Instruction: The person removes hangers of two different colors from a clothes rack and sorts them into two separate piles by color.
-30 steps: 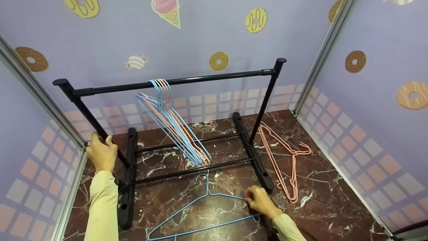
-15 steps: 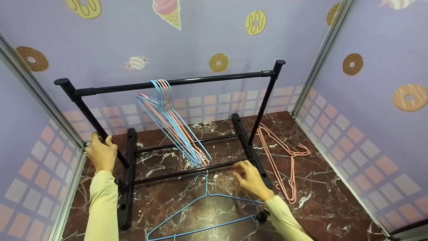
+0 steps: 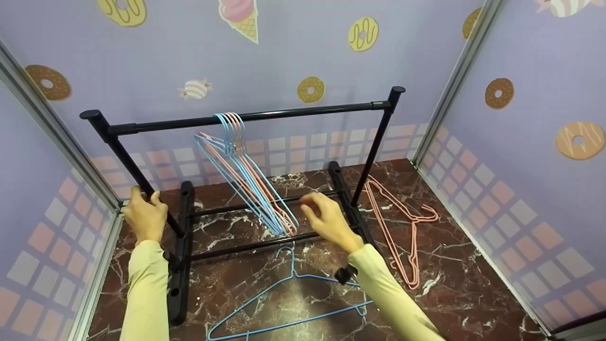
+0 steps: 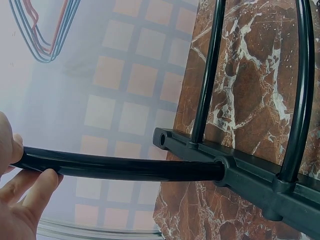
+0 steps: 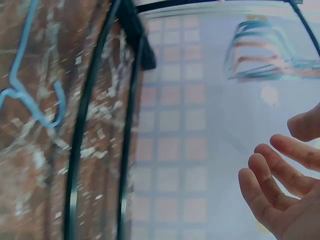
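The black garment rack [image 3: 246,115] stands on the marble counter [image 3: 473,284], steadied by the left hand [image 3: 144,219] wrapped round its left upright [image 4: 120,169] — a bracing grip, I'd judge. A bunch of blue and pink hangers [image 3: 246,187] hangs from the top bar, slanting down toward the lower rails. The right hand [image 3: 329,221] hovers with loose, spread fingers just beside that bunch, holding nothing. One blue hanger [image 3: 289,303] lies flat in front, a pink hanger [image 3: 397,227] to the right — both off the rack
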